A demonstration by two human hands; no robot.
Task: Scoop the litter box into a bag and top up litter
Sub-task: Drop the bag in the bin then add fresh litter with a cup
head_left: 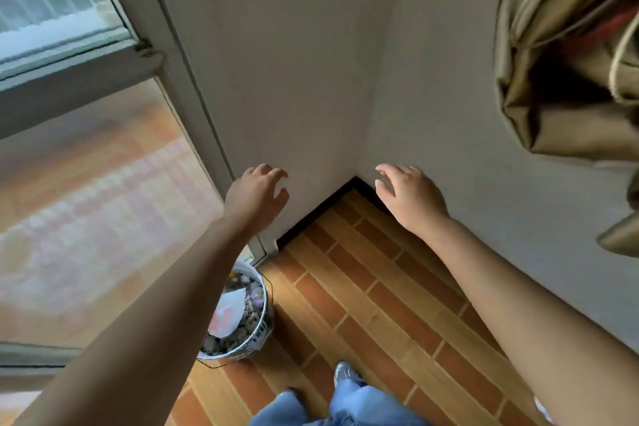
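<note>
Head view, looking down into a room corner. Left hand (257, 195) reaches forward at arm's length, palm down, fingers loosely curled, holding nothing. Right hand (409, 199) is likewise stretched forward, fingers relaxed and slightly bent, empty. The two hands are level with each other and apart, both seen against the plain grey wall (294, 79); whether either touches it cannot be told.

Below and between them, a black skirting strip (311, 211) runs along the foot of the wall where it meets the orange-and-tan brick-pattern tiled floor (380, 304).

Under the left forearm, a round white bucket (266, 308) stands on the floor just beside the frame of a large glass door (86, 218). It holds grey pebble-like lumps (221, 342) with a white-and-red paper piece (228, 315) lying on top. Whether the lumps are litter cannot be told.

At the bottom edge, light blue denim trouser legs (359, 401) and one silver-grey shoe (344, 370) show, the shoe near the bucket.

Upper right, a bundle of olive-brown folded fabric (553, 114) hangs close to the camera, blurred.
</note>
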